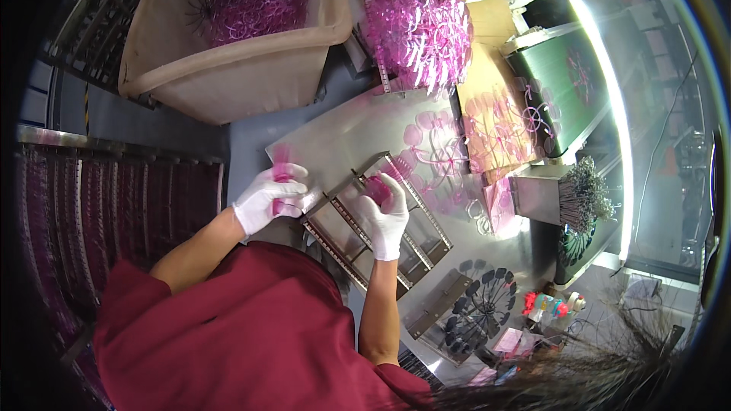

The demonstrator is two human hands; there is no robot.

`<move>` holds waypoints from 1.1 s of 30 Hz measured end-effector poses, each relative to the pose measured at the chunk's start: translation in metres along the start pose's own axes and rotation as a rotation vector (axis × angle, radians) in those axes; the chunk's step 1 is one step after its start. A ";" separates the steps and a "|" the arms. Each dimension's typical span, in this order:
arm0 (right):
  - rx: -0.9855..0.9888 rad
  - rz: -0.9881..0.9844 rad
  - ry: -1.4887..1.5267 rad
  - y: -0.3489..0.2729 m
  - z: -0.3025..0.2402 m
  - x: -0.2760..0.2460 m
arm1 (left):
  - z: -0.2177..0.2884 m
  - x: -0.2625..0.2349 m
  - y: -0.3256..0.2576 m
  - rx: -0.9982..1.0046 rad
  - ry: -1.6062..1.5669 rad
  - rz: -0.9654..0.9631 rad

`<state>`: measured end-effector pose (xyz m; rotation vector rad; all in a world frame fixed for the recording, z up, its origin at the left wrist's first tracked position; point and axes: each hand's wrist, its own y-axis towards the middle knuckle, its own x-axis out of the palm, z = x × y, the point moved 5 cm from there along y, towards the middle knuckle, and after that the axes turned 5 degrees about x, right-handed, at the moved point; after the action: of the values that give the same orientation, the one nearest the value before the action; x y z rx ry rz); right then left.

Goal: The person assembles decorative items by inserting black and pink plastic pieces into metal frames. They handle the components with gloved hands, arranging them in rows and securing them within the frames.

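Observation:
White gloves cover both hands. My left hand [263,199] is closed on translucent pink plastic pieces [282,170], which stick out above and below its fingers and look slightly blurred. To its right, my right hand [387,221] pinches a pink plastic piece [376,189] at the far end of a slotted metal rack [432,237]. The rack lies slanted on the metal table, with notched rails along its sides. A row of pink pieces [402,168] stands in the notches of its far right rail, just past my right fingers.
Beyond the rack, pink clusters of round-ended pieces [442,154] lie on the metal table [327,133]. A large beige bin [236,68] holds a pink tangle. At left stand filled racks [114,221]. A green conveyor belt [567,80] and a box of thin metal rods [537,196] are right.

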<state>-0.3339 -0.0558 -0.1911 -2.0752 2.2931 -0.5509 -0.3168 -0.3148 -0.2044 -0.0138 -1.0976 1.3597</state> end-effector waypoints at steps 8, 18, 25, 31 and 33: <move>-0.421 0.121 -0.939 -0.005 -0.012 0.035 | -0.001 -0.020 -0.021 0.021 0.010 0.108; -0.218 0.088 -0.935 -0.039 -0.007 -0.025 | 0.015 -0.012 -0.023 0.074 -0.019 0.037; -0.326 0.063 -1.361 -0.073 -0.052 -0.024 | 0.004 0.060 -0.021 0.067 0.444 -0.277; -0.472 -0.234 -0.937 -0.121 -0.104 0.020 | -0.030 0.165 -0.018 0.203 0.828 -0.702; -0.351 -0.042 -0.828 -0.126 -0.097 -0.005 | -0.033 0.203 -0.026 0.035 0.778 -0.726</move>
<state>-0.2344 -0.0344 -0.0686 -1.9241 1.9071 0.6527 -0.3123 -0.1465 -0.0827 -0.1005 -0.3452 0.6081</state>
